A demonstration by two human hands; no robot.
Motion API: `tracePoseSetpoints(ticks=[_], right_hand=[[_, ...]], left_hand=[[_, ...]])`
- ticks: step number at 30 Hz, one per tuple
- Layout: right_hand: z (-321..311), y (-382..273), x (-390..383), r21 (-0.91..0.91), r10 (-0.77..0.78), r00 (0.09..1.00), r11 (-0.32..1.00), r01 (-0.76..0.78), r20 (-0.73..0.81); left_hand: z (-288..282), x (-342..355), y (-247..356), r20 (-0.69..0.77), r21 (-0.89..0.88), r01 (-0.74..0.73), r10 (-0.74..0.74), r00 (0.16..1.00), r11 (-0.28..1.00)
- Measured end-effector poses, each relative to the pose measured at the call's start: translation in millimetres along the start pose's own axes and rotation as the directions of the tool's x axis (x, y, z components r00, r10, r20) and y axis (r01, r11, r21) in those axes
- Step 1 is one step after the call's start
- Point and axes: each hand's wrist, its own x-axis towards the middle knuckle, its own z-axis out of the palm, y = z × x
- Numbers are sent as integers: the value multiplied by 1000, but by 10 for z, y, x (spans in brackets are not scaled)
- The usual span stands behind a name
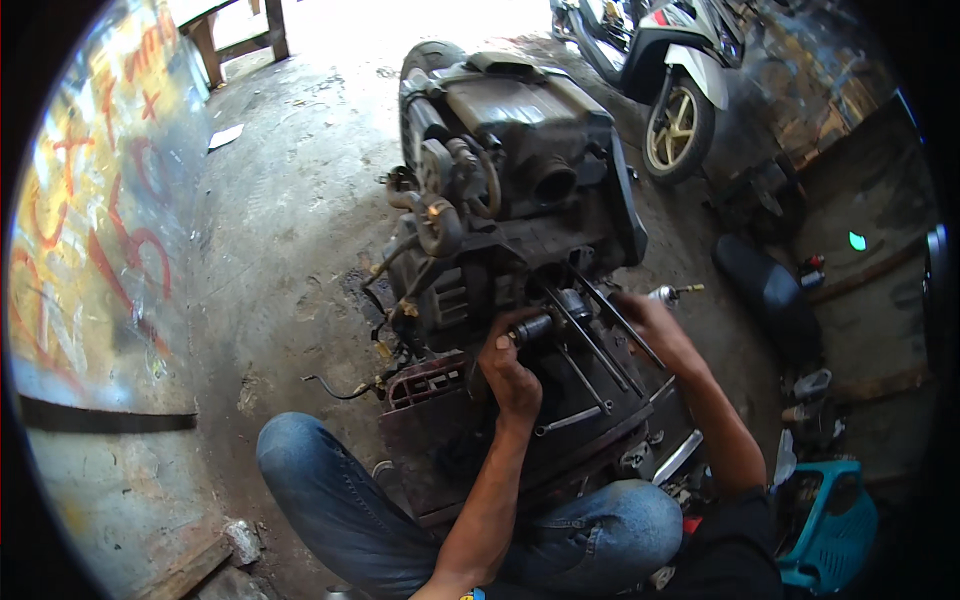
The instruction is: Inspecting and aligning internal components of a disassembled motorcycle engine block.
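Observation:
A partly stripped motorcycle engine (pixel 465 300) lies in front of me, with long thin metal studs (pixel 610 350) sticking out toward me. Left of these studs, my left hand (pixel 512 378) is closed around a dark, short cylindrical metal part (pixel 532 328), its thumb uppermost. A shiny round metal piece (pixel 575 304) sits between the studs near the engine opening. My right hand (pixel 648 325) is on the right side of the studs, its fingers blurred and partly hidden, so its grip is unclear. A wrench (pixel 568 420) rests on the dark board (pixel 450 450) below.
A grimy air-filter box (pixel 520 110) tops the engine, with a tyre behind it. A white scooter (pixel 690 85) stands at the back right. To the right are a black seat (pixel 768 295) and a teal plastic stool (pixel 828 525). A painted wall (pixel 110 220) borders the left.

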Motion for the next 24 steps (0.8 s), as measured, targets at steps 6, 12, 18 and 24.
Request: tracePoseSetpoints(ticks=[6,12,18,24], right_hand=[[-271,122,-803,-36,61,989,997,-66,-132],[435,254,-1278,141,86,984,988,-64,-155],[705,321,-1222,-283,-235,960,941,186,-151],[779,573,-1175,-270,-311,943,924,272,-114]], left_hand=[[-28,29,-18,9,-85,-39,40,999,996],[-8,17,-56,32,-154,-60,66,997,986],[-13,21,-55,57,-268,-33,50,997,963],[14,35,10,66,-315,-11,34,997,949]])
